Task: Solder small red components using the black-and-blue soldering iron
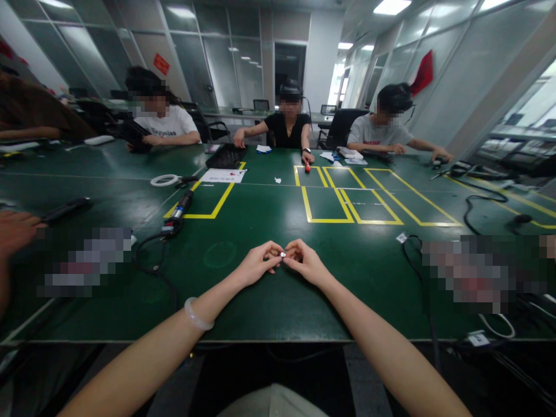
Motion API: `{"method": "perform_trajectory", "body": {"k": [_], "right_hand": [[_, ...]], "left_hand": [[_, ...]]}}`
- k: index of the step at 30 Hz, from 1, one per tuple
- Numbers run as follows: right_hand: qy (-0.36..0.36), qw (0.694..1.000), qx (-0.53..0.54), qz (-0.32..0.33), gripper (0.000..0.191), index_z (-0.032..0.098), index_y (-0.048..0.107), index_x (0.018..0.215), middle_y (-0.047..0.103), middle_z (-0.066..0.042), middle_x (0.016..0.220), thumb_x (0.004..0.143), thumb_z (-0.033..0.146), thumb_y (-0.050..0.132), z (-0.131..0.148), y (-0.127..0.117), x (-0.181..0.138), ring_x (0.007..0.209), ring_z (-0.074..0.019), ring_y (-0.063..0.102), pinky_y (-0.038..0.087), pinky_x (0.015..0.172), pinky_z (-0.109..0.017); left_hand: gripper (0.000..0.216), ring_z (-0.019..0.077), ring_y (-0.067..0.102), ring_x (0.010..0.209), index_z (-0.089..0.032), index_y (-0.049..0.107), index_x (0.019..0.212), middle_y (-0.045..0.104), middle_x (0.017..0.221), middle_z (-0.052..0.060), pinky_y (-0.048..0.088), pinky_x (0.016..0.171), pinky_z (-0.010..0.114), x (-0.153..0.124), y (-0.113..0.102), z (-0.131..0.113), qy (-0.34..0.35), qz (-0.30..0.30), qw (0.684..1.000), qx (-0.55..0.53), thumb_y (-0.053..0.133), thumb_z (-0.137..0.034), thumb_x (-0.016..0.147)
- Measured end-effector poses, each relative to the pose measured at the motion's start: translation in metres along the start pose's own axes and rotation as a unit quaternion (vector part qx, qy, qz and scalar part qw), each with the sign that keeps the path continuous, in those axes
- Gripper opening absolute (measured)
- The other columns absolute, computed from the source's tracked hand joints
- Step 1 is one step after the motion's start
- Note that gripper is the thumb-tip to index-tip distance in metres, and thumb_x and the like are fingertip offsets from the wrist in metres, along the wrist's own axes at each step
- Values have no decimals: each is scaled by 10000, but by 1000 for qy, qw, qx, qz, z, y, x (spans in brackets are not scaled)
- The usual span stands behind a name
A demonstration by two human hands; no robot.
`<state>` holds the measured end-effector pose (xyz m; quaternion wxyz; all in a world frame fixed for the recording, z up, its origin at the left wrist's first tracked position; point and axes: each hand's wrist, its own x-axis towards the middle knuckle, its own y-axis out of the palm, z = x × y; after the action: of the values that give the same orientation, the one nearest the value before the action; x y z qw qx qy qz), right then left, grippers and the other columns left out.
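Observation:
My left hand (257,264) and my right hand (306,262) meet just above the green table (278,301), near its front edge. Both pinch a tiny silver and white part (282,254) between thumb and fingertips. The part is too small to name. A pale bangle (197,314) circles my left wrist.
Yellow tape rectangles (347,200) mark the table beyond my hands. A black tool with a cable (180,209) lies to the left, beside a white tape ring (164,180). More cables (478,202) trail at the right. Three people sit along the far side; another person's hand (15,231) shows at left.

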<state>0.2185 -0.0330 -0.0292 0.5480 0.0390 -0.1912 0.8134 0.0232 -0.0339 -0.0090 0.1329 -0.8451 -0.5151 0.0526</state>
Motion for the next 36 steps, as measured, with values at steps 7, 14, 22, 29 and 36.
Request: {"method": "perform_trajectory", "body": {"k": [7,14,22,29,36], "right_hand": [[-22,999,-28,-5,194,185,549,983,629,-15,854,831,282,617,1,-1,1,712,-122,558,432,644,-247],[-4,999,-27,-19,199,169,588,968,661,-26,844,857,334,605,1,-3,1,713,-128,578,435,654,-250],[34,999,-21,0,291,159,619,833,653,-14,738,892,434,549,0,-4,2,672,-128,576,456,656,-256],[34,998,51,5,206,165,582,908,643,-13,800,799,321,661,-6,-3,4,667,-114,573,449,627,-238],[41,997,56,-16,218,174,549,922,606,-7,812,798,323,647,-5,-3,4,645,-103,526,425,613,-238]], "left_hand": [[327,160,618,808,-169,548,1020,610,879,38,544,577,241,1,0,3,-6,-16,1000,-9,633,-405,810],[346,148,621,771,-141,561,1039,645,904,72,520,604,252,2,-3,6,-30,7,999,-12,595,-426,847],[373,137,612,726,-127,582,981,667,883,85,479,601,243,2,-3,3,-35,17,999,-3,535,-482,878],[342,152,615,768,-154,565,1037,647,916,67,489,611,251,0,-4,4,-19,21,999,20,596,-431,839],[435,214,586,1092,-179,552,1210,610,1197,104,460,938,353,2,-58,-15,8,-5,985,172,520,-456,876]]}}
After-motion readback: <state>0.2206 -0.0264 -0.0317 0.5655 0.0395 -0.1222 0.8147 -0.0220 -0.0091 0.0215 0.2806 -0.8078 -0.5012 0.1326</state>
